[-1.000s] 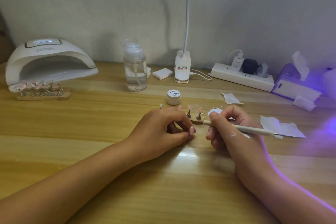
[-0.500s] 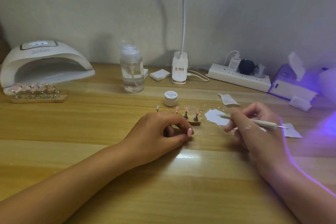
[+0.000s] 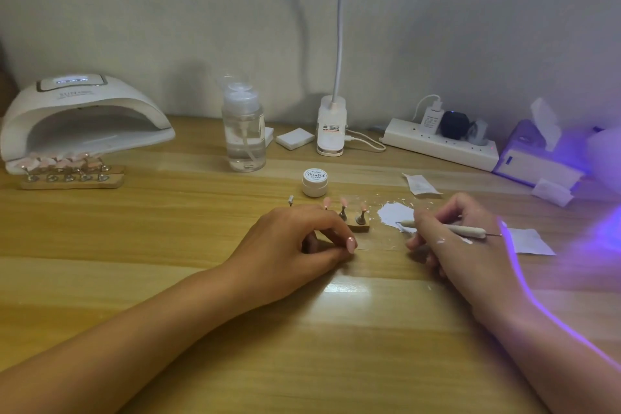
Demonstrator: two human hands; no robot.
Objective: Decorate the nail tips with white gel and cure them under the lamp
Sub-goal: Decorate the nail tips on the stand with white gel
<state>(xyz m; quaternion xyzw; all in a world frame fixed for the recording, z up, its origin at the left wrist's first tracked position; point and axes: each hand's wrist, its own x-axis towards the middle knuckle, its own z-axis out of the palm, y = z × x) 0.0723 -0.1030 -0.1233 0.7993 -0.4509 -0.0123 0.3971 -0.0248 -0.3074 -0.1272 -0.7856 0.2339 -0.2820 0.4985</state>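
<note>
Upright, pump bottle [image 3: 242, 141] holds clear liquid; gel jar [image 3: 314, 186] lidded.

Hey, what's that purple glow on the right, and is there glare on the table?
Head view: violet flare washes the right edge, rimming the right hand holding the dotting tool and tinting the tissue box; white glare sits on the table near the left hand gripping the nail stand.

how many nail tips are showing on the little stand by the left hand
3: left tip just above the left hand, middle tip, right tip at the stand's free end. The hand covers the rest of the stand, so more may be hidden.
</note>
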